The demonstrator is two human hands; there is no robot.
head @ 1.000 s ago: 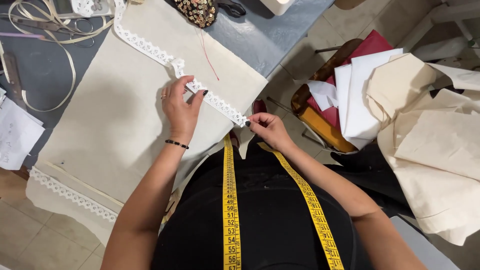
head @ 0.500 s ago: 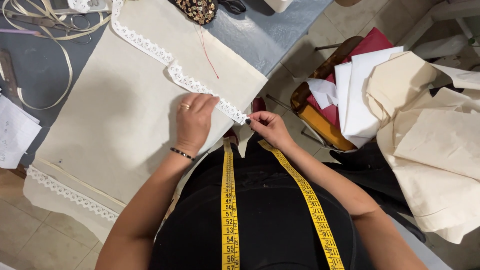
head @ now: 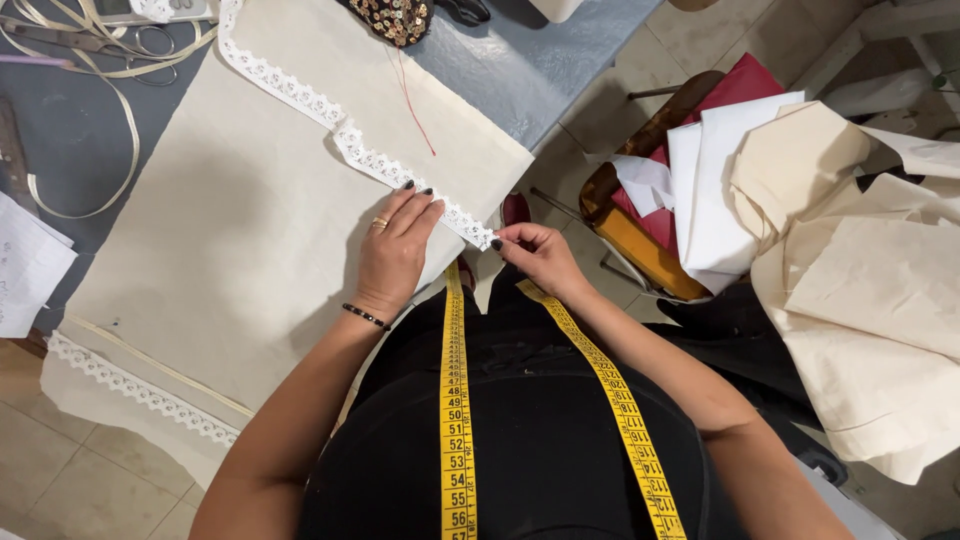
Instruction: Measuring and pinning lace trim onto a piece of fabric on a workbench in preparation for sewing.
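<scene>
A cream fabric panel [head: 220, 240] lies spread over the grey table [head: 520, 70]. A white lace trim [head: 300, 95] runs along its far edge toward the near corner. My left hand [head: 395, 250] lies flat on the fabric, its fingertips pressing the lace down. My right hand [head: 535, 255] pinches the end of the lace at the panel's corner, just off the table edge. A yellow measuring tape [head: 455, 400] hangs around my neck over black clothing.
More lace edges the panel's near-left side [head: 130, 385]. A red thread [head: 415, 105], a beaded dark piece [head: 390, 15], scissors [head: 465, 10], beige ribbon [head: 120, 60] and paper [head: 25, 265] lie on the table. A chair [head: 640, 240] at right holds red, white and cream cloth.
My left hand slid along the lace toward the corner and flattened onto the fabric. The right hand kept its pinch on the lace end.
</scene>
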